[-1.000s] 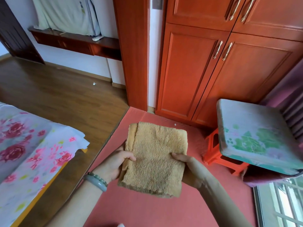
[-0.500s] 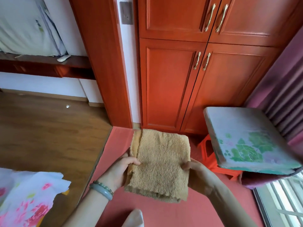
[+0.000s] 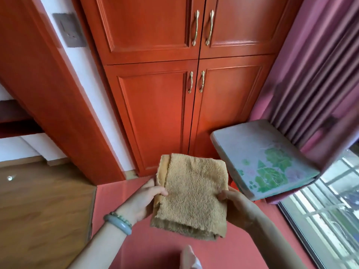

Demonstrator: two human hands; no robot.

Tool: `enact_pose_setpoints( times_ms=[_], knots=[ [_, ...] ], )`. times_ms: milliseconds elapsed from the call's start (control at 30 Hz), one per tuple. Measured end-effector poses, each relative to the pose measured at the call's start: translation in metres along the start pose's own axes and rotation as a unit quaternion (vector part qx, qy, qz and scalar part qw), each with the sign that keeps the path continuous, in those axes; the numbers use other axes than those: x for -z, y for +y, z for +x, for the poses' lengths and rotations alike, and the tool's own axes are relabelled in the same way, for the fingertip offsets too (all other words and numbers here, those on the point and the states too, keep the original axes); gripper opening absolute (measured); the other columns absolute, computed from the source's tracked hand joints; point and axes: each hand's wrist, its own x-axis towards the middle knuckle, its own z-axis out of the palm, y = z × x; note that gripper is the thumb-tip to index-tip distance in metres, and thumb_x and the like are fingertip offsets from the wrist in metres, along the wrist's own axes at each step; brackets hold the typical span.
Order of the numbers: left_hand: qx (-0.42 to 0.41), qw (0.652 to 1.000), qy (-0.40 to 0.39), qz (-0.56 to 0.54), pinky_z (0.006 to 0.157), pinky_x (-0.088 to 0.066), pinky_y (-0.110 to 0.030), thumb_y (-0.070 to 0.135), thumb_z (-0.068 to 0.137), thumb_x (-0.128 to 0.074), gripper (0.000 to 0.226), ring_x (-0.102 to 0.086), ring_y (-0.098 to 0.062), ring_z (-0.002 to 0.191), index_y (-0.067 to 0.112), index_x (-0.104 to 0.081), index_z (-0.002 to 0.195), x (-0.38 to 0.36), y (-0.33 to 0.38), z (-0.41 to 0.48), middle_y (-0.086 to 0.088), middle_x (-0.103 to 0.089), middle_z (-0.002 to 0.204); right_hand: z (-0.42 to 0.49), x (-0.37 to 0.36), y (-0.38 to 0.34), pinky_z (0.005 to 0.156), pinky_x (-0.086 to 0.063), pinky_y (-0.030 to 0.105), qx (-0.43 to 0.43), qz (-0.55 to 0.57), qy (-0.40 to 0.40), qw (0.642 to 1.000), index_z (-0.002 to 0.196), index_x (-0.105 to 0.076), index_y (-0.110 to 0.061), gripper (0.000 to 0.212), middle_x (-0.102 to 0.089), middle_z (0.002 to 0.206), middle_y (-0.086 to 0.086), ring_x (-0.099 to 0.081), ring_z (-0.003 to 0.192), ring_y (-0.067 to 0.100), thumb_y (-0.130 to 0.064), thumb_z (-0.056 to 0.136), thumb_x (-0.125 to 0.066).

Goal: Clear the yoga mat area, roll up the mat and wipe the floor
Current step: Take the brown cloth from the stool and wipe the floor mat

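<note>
A: How is the folded tan cloth [image 3: 191,195] held?

B: It is pinched at its sides, thumbs on top, by the left hand [image 3: 143,200] and right hand [image 3: 236,207], above the red mat [image 3: 120,200].

A: What could go wrong?

B: The loose layers below the fingers could be let unfold if either pinch is relaxed.

Open red mat [image 3: 147,249] lies near and centre. The far side is blocked by the wardrobe [image 3: 165,113], the right by a cushioned stool [image 3: 258,158], curtain [image 3: 314,74] and window [image 3: 330,206].
</note>
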Motion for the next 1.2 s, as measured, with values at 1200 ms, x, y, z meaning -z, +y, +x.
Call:
enact_pose_setpoints(
  times_ms=[1200],
  knots=[
    [0.123, 0.915, -0.329, 0.197, 0.044, -0.044, -0.018, -0.017, 0.084, -0.04, 0.026, -0.057, -0.008, 0.047, 0.007, -0.051, 0.086, -0.277, 0.242, 0.502, -0.003, -0.061, 0.056, 0.14, 0.232, -0.293, 0.049, -0.054, 0.029, 0.25, 0.215, 0.365, 0.87, 0.092, -0.055, -0.004, 0.049, -0.063, 0.064, 0.011, -0.063, 0.053, 0.021, 0.002, 0.043, -0.057]
  ],
)
